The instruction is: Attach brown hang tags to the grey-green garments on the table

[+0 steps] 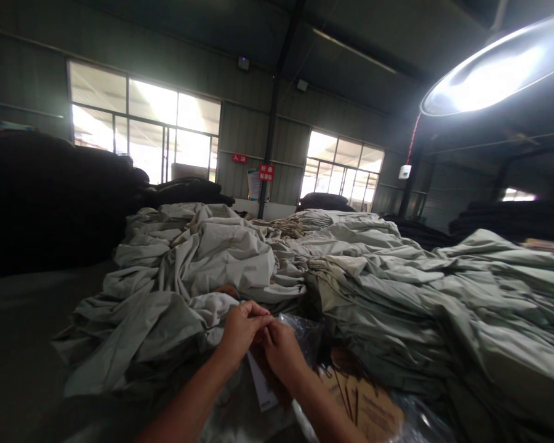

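Above the brown tags, left hand and right hand fingertip-pinched together, held item too small to tell.

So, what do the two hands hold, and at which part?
It cannot be told. The left hand and right hand meet fingertip to fingertip above clear plastic bags and brown card tags; anything pinched between them is too small to see.

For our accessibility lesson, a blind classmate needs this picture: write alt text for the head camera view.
Two bare hands, left hand and right hand, meet fingertip to fingertip over a clear plastic bag and brown card tags; what they pinch is too small to tell. Heaps of pale green cloth fill a dim workshop with bright windows.
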Tool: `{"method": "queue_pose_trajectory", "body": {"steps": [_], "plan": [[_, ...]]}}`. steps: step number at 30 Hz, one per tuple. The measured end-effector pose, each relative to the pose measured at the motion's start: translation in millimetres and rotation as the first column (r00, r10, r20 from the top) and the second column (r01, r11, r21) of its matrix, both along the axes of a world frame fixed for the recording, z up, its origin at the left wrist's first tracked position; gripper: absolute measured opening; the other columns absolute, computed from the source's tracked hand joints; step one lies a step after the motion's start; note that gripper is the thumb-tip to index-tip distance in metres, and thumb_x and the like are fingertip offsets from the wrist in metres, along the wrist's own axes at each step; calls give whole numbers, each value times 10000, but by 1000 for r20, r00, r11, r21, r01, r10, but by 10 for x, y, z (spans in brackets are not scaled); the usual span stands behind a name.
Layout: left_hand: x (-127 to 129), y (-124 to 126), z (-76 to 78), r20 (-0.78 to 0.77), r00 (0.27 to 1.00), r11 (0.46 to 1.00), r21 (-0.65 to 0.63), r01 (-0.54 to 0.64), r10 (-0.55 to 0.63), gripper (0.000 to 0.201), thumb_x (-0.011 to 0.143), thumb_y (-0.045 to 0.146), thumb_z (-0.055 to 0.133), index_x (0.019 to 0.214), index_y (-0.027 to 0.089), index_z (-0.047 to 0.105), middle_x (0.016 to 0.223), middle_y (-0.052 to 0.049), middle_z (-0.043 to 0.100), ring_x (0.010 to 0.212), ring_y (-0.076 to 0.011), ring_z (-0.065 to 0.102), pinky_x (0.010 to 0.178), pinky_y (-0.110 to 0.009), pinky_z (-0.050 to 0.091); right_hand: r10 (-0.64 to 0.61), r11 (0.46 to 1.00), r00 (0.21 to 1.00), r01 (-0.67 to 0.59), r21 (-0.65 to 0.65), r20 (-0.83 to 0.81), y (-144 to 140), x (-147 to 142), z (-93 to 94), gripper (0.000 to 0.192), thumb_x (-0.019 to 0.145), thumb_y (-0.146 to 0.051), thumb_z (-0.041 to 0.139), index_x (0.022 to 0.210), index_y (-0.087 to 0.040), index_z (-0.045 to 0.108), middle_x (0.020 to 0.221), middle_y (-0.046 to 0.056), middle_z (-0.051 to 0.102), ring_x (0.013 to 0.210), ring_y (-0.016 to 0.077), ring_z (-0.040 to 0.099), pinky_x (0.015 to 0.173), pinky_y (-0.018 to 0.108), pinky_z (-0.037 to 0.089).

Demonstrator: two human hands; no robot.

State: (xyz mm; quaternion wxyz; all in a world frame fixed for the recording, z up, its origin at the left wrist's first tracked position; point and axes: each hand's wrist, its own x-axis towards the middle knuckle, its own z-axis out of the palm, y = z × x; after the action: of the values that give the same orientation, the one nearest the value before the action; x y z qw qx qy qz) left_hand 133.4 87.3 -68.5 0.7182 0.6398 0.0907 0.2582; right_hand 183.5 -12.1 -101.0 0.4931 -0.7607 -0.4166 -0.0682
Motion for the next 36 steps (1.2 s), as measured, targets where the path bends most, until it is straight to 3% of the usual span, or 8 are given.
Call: {"method": "queue_pose_trajectory", "body": {"steps": [3, 7, 11, 19, 22, 27, 32, 36], "plan": [[-2, 40, 10, 21, 1000, 1000, -24, -7, 8, 239, 448, 236, 733, 581, 157, 551, 562, 36, 597, 546, -98, 546, 569, -216, 423, 44, 977, 988, -11, 214, -147, -26, 38, 32, 168, 682, -194, 549, 825, -163, 631, 724, 26, 613, 691, 167, 540, 634, 261, 410], [-8, 75, 16, 14, 1000, 1000, 2, 3, -3, 344, 429, 196, 760, 644, 174, 492, 518, 77, 549, 506, -86, 528, 537, -204, 403, 263, 875, 877, -41, 483, -402, -46, 115, 96, 234, 675, -337, 636, 847, -179, 648, 649, -9, 589, 603, 132, 502, 553, 240, 395], [-11, 73, -1, -37, 996, 997, 14, 76, -75, 424, 398, 189, 787, 662, 179, 457, 515, 87, 551, 487, -80, 530, 513, -196, 391, 400, 826, 763, -60, 561, -508, -56, 148, 113, 261, 559, -384, 767, 656, -171, 652, 550, -27, 570, 501, 90, 454, 489, 222, 346], [-14, 161, -28, -119, 954, 960, 10, 280, -277, 409, 397, 169, 760, 675, 186, 461, 507, 65, 589, 509, -121, 580, 546, -235, 422, 530, 812, 610, -162, 561, -589, -119, 169, 65, 296, 512, -352, 819, 697, -157, 695, 629, 26, 657, 581, 124, 566, 605, 266, 420], [-17, 161, 5, -128, 959, 964, 52, 261, -253, 376, 418, 186, 742, 674, 187, 465, 524, 61, 583, 521, -119, 567, 543, -226, 401, 507, 820, 681, -194, 538, -528, -129, 168, 95, 262, 568, -376, 783, 659, -165, 657, 584, -9, 609, 546, 102, 514, 586, 250, 400], [-85, 25, 129, -103, 995, 959, 281, 27, 2, 273, 578, 383, 659, 519, 179, 486, 469, 56, 462, 469, -86, 438, 481, -209, 314, 275, 817, 934, -102, 567, -228, -100, 133, 138, 184, 675, -340, 696, 645, -185, 601, 619, -29, 537, 604, 110, 466, 601, 239, 381], [-178, -115, 145, -470, 870, 956, 153, 249, -152, 427, 814, 497, 277, 542, 200, 419, 444, 46, 401, 342, -63, 230, 395, -219, 148, 194, 843, 981, -153, 516, -26, -51, 60, 107, 114, 706, -262, 653, 619, -203, 608, 710, -1, 518, 680, 138, 491, 639, 253, 406], [-136, -8, 108, -495, 869, 931, 315, 184, -4, 212, 747, 259, 459, 561, 203, 375, 463, 62, 395, 378, -71, 287, 421, -214, 208, 226, 852, 971, -157, 500, -79, -7, 44, 36, 98, 675, -262, 670, 602, -206, 638, 818, 28, 526, 764, 160, 515, 674, 262, 429]]}}
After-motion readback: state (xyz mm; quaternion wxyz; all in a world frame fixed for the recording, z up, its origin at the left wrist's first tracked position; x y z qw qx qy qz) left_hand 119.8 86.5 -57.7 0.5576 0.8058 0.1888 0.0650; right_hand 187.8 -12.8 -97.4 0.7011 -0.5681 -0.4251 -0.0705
